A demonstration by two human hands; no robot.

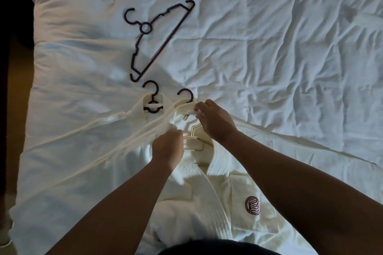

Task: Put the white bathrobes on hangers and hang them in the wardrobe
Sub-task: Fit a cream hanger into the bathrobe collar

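Note:
A white bathrobe (234,198) with a round dark logo on its chest pocket lies on the bed in front of me. A dark hanger's hook (186,94) sticks out above its collar. My left hand (166,148) grips the robe's left collar edge. My right hand (215,121) pinches the top of the collar by the hook. To the left lies a second white bathrobe (116,128) with a hanger hook (152,94) poking out of its neck. A spare dark hanger (154,40) lies bare on the duvet beyond.
The white, creased duvet (279,47) covers the whole bed. The bed's left edge (29,89) drops to a dark floor. A dark garment on my body shows at the bottom edge.

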